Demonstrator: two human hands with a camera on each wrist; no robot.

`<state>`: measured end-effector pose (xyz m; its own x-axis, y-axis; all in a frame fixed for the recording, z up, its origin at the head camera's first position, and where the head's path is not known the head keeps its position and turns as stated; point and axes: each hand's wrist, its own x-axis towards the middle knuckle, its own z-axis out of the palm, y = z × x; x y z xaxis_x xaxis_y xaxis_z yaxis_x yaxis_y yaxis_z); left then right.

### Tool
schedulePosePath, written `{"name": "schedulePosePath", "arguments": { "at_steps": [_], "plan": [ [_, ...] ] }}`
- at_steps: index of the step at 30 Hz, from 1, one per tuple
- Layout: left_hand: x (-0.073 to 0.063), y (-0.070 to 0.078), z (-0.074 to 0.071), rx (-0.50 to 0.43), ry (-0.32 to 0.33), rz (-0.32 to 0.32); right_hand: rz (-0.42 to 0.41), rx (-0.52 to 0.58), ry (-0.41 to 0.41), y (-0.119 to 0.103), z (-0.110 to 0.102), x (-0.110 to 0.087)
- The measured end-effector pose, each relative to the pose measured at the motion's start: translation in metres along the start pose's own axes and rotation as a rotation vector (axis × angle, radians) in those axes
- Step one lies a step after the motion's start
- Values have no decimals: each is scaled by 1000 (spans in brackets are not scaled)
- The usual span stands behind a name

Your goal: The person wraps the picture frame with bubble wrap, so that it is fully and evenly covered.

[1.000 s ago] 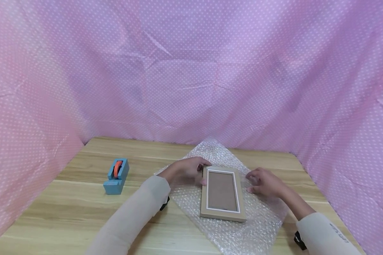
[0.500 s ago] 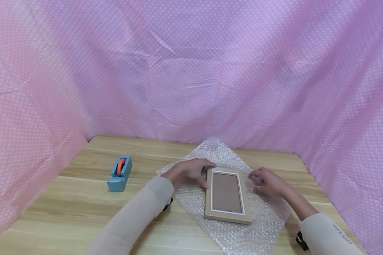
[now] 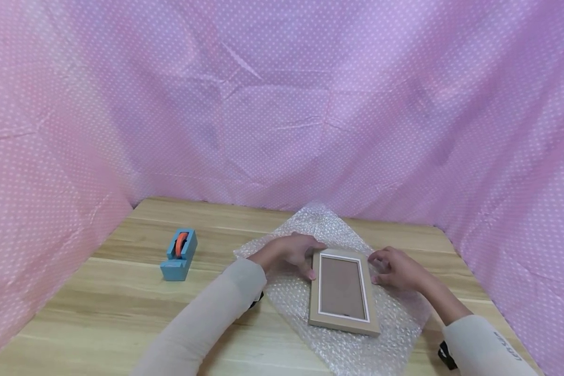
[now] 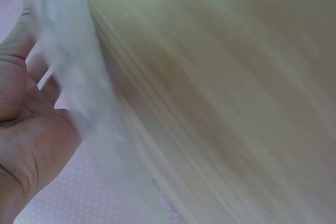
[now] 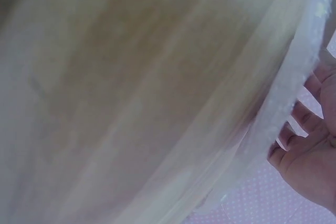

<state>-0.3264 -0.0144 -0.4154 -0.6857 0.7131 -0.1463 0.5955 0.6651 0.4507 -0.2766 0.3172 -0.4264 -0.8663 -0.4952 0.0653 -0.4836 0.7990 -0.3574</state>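
A light wood-coloured picture frame [image 3: 315, 297] with a white inner border lies face up on a sheet of bubble wrap [image 3: 317, 219], which is set cornerwise on the table. My left hand [image 3: 297, 253] holds the frame's far left corner, thumb along the left side and a finger at the far edge. On the other side my right hand [image 3: 397, 269] rests low over the wrap, its bent fingertips and thumb right at the frame's right edge. The wrist views show each hand's palm side beyond the blurred wrap, with the frame out of sight.
A blue tape dispenser [image 3: 178, 256] with an orange roll stands at the left on the wooden table [image 3: 98, 313]. Pink dotted cloth [image 3: 282, 104] hangs behind the table and at both sides.
The picture frame has slid slightly to the right over the bubble wrap along with my left hand, closing the gap to my right hand, which has stayed nearly still.
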Motion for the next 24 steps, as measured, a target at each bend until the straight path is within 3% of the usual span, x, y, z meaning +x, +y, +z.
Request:
{"name": "schedulePosePath", "arguments": {
  "at_steps": [10,17,24],
  "plan": [
    [2,-1,0,25,-10,26,-36,25,-2,4,-4,-1],
    [4,-1,2,25,-11,27,-108,62,60,19,-11,-22],
    [3,1,2,23,-11,-1,21,121,-12,41,-26,-56]
  ]
}}
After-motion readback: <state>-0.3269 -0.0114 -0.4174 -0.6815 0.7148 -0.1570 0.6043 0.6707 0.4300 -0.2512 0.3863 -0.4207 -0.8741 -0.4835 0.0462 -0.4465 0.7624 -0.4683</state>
